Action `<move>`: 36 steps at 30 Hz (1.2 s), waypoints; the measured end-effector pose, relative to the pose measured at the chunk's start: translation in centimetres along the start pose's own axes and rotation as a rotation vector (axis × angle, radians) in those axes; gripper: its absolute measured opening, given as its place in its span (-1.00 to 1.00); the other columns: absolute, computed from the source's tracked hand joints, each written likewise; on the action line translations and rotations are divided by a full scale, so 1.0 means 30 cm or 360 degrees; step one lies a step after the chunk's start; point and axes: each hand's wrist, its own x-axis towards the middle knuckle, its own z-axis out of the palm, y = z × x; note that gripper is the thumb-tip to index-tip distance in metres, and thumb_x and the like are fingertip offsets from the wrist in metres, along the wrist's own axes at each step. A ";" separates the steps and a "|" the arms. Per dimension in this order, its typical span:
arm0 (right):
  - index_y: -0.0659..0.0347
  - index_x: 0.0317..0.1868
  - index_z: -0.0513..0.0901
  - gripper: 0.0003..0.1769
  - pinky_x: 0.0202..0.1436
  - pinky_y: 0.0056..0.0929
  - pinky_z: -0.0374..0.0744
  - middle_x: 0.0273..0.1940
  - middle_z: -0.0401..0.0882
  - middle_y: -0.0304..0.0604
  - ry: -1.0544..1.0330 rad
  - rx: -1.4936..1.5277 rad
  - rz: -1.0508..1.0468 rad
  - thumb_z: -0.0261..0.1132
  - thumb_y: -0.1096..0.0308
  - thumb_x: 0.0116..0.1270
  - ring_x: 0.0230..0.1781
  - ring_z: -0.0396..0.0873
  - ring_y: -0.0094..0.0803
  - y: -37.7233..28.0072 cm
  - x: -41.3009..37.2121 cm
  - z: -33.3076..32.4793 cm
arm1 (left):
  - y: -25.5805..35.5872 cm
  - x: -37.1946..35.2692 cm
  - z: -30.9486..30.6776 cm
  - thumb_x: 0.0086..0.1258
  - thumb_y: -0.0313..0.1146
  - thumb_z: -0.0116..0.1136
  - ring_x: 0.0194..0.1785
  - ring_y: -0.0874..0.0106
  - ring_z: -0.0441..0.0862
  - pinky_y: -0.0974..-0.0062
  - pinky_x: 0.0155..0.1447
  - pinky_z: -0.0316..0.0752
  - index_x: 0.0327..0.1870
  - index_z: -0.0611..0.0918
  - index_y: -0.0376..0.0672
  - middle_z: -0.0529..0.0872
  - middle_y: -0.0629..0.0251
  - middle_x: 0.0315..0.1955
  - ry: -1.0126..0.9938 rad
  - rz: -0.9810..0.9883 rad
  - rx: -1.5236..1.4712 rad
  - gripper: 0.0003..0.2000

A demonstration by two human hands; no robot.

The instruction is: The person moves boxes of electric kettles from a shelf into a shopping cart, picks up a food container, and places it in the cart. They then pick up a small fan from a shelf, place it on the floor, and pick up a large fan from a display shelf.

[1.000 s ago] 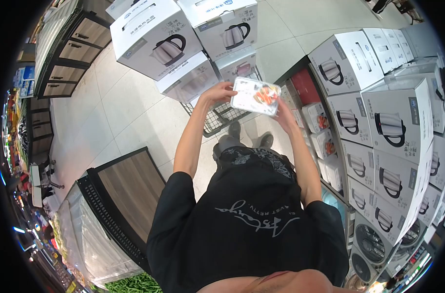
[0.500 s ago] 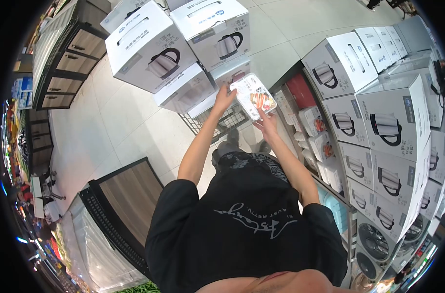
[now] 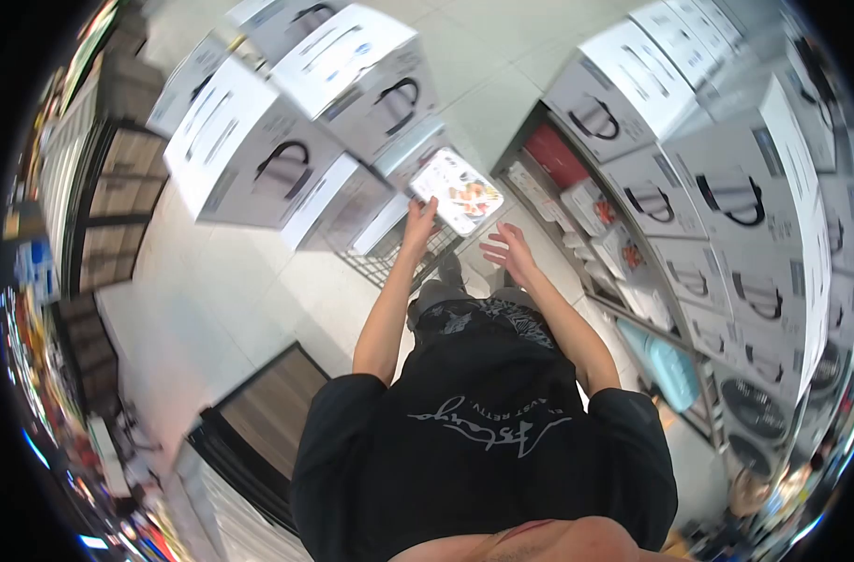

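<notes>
Left hand (image 3: 421,223) holds a pack (image 3: 460,190), right hand (image 3: 513,252) spread beside it — pale floor (image 3: 202,304) below, kettle boxes (image 3: 708,159) around.

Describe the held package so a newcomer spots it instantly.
Find the kettle boxes stacked at upper left. At their lower-right edge, the left hand holds a flat white package with a colourful picture. Unlike the similar white packs shelved at right, this one is in hand.

light: bright, indoor | glare: white package (image 3: 434,180) and carton tops (image 3: 347,51) partly washed out | blur: carton print (image 3: 595,120) smeared, far-left lights (image 3: 35,448) streaked, shirt lettering (image 3: 488,426) crisper | lens: fisheye, edges bowed, corners black | floor (image 3: 211,309): soft sheen
</notes>
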 end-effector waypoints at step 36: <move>0.35 0.34 -0.15 0.08 0.20 0.01 0.42 0.16 0.21 0.19 0.0914 0.1643 -0.0689 0.39 -0.02 0.13 0.19 0.34 -0.02 0.280 -0.487 -1.458 | -0.326 -0.590 0.433 0.42 -0.24 0.04 -0.48 0.59 0.49 0.61 -0.37 0.40 -0.27 0.50 -0.25 0.60 0.32 -0.44 -0.0589 0.0078 0.0984 -0.78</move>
